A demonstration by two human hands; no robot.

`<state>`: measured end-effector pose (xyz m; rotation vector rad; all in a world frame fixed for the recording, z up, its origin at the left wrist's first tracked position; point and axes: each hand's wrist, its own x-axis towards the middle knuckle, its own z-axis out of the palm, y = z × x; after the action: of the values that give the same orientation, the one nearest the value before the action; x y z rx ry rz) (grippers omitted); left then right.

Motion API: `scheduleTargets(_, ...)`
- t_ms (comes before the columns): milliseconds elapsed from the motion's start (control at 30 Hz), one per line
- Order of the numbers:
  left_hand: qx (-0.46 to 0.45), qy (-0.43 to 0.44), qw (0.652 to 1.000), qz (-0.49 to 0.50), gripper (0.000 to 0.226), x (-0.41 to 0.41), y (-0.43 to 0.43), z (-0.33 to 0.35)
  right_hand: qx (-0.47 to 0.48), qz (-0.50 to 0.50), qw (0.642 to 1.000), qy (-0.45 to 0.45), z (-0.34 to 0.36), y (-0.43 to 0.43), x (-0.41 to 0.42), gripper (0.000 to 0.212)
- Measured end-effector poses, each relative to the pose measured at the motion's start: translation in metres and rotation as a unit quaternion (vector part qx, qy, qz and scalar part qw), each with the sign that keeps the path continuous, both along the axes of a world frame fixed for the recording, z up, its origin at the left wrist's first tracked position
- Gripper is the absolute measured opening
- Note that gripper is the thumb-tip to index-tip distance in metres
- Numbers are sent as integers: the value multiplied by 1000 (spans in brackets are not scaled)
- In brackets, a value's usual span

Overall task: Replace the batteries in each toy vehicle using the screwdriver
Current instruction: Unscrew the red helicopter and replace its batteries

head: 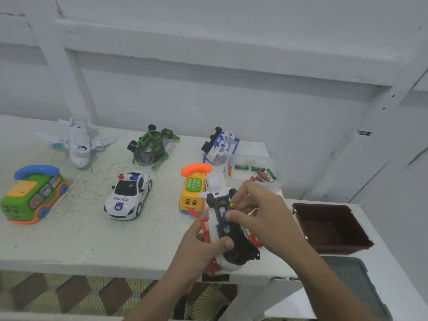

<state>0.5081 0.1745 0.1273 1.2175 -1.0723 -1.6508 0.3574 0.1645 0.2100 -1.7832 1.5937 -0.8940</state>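
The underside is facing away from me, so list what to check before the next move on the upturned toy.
1. Toy held steady: left hand grips the white and red toy helicopter, underside up. Ok.
2. Working grip: right hand pinches a small blue and yellow item at the underside. Ok.
3. That item is the screwdriver, not a battery: cannot tell.
4. Battery cover off: fingers hide it. Cannot tell.
5. Spare batteries within reach: they lie in the clear container just behind the hands. Ok.
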Motion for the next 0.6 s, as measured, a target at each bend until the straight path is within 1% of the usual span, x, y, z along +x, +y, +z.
scheduleTargets(100,3,-4,1000,-2,81,0,0,-1,-16,19,998,63,-1,-2,3,24)
scheduleTargets(167,2,-11,1000,1,80,1,0,-2,-9,38,994,99,-1,-2,6,16)
scheduleTargets(233,-10,-15,1000,1,72,3,0,-2,-3,55,990,131,-1,-1,6,8)
scheduleTargets(300,-20,-15,1000,-5,63,4,0,0,-8,62,988,142,0,-1,6,13)
scheduleTargets(333,-19,-16,1000,-8,62,4,0,1,-7,59,988,143,1,-1,7,15)
scheduleTargets(400,-21,-22,999,-11,72,4,-1,1,-10,47,986,157,3,-2,10,14)
scheduleTargets(467,-26,-21,999,-11,80,4,-3,0,-12,33,982,188,4,-1,15,7)
scheduleTargets(500,-32,-25,999,-12,78,4,-4,0,-16,28,978,206,5,-1,16,4)
scheduleTargets(600,-41,-18,999,-17,70,4,-4,2,-27,26,973,228,6,-2,17,12)
